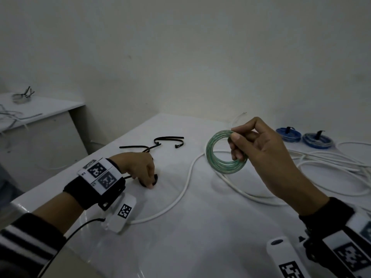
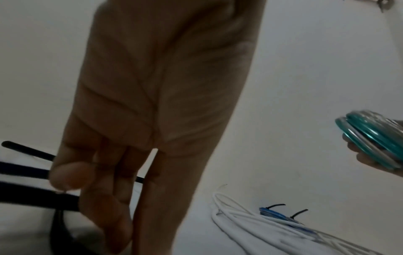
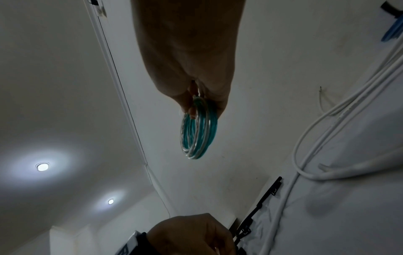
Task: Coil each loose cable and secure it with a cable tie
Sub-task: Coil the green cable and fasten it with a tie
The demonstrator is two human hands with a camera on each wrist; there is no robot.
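The head camera looks forward and down from above the white table (image 1: 200, 227), taking in its whole top and the wall behind. The left wrist camera, close under the left hand (image 2: 165, 103), faces along the fingers, low over the table toward the white cable (image 2: 250, 229). The right wrist camera sits below the right hand (image 3: 187, 51), tilted up past the table toward the ceiling lights (image 3: 42, 166). All three share the green cable coil (image 1: 225, 152).
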